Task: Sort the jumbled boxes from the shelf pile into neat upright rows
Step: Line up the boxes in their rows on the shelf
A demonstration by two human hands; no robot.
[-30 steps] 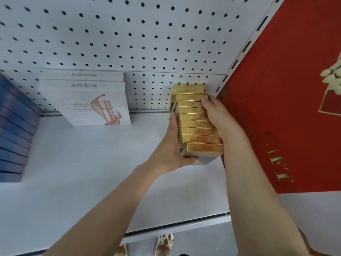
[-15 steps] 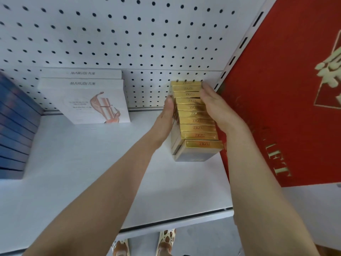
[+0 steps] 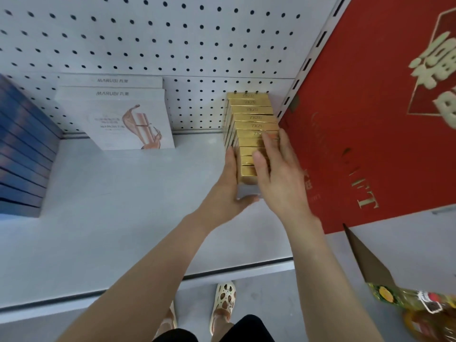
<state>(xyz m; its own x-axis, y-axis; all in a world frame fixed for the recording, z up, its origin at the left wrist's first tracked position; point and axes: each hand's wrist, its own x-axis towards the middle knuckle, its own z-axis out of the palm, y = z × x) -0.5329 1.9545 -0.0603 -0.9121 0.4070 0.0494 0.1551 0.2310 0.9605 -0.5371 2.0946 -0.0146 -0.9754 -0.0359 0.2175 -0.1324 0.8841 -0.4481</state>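
- Gold boxes (image 3: 251,119): one row, upright, lids up, at the back right corner of the shelf (image 3: 118,206). The row runs from the pegboard back wall (image 3: 148,33) toward the front edge, close beside the red gift box (image 3: 370,132); likely parked there so wall and neighbour keep it straight.
- Left hand (image 3: 228,191): fingers straight along the row's left flank, thumb across the face of the frontmost box; it appears to act as a stop that squares the row.
- Right hand (image 3: 276,174): flat, fingers spread on the tops of the front boxes, gripping nothing; it seems to level them. The hands lie close together, with only the row between.
- White boxes (image 3: 118,114): two, upright against the back wall, mid-shelf.
- Blue boxes (image 3: 22,154): a row along the left edge.
- Judgement: the gold row looks nearly finished.
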